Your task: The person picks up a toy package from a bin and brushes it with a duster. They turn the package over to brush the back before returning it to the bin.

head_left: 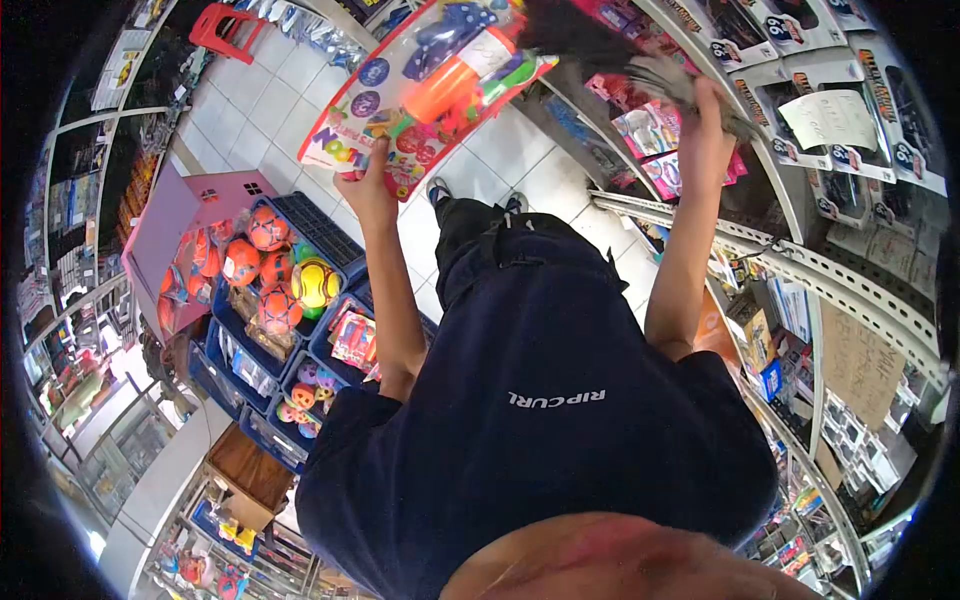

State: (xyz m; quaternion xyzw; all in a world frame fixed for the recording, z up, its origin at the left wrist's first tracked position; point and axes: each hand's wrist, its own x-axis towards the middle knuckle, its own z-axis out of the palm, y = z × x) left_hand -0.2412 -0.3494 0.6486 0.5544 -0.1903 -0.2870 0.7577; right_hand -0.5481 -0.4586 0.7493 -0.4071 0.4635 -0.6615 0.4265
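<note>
My left hand [370, 190] is closed on the lower edge of a colourful toy package [350, 125], the thumb lying over its printed front. An orange toy, a blue piece and a green piece show through its clear window, with a white paper label near the top. My right hand [706, 145] is wrapped round a feather duster [590, 40] with dark and grey feathers, blurred in part. The feathers reach left toward the package's upper right corner. Behind the duster, pink toy packs [650, 135] fill a shelf.
Blue crates [345, 255] to my left hold orange balls [268, 228], a yellow ball and small toys. A pink toy house [170, 215] stands beside them. Carded goods [825, 100] hang on the right, above a perforated metal rail [830, 285]. A red stool [228, 32] stands on the tiled floor.
</note>
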